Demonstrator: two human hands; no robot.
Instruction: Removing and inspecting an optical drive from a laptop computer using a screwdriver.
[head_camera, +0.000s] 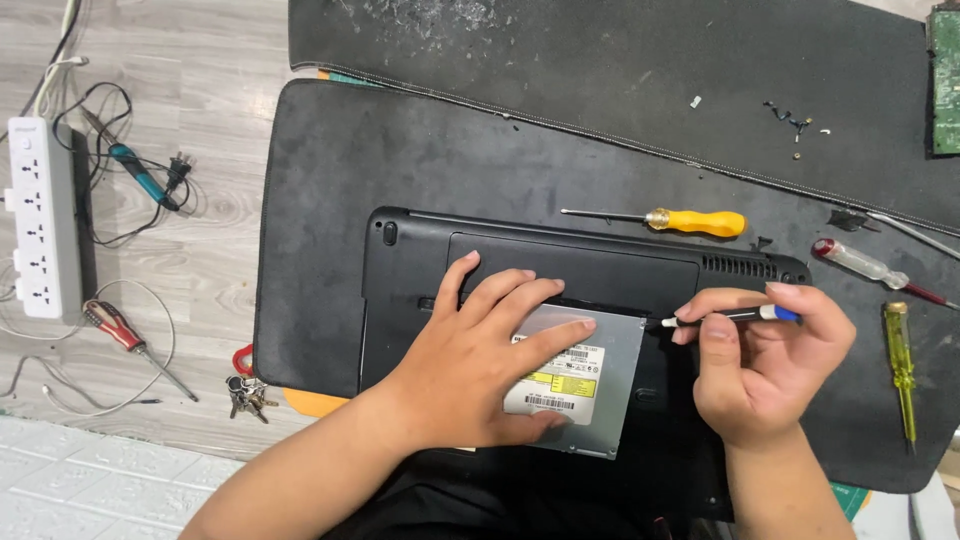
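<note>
A black laptop (600, 265) lies bottom side up on a dark mat (330, 180). A silver optical drive (600, 385) with a yellow and white label rests on the laptop's underside. My left hand (475, 365) lies flat on the drive, fingers spread over it and the laptop's panel. My right hand (765, 360) grips a small screwdriver (735, 316) with a blue cap, held level, its tip pointing left at the drive's right edge.
A yellow-handled screwdriver (690, 221) lies behind the laptop. A clear-handled one (865, 264) and a yellow-green one (898, 365) lie at right. On the wooden floor at left are a white power strip (40, 215), a soldering iron (140, 175), a red screwdriver (125, 335) and keys (245, 390).
</note>
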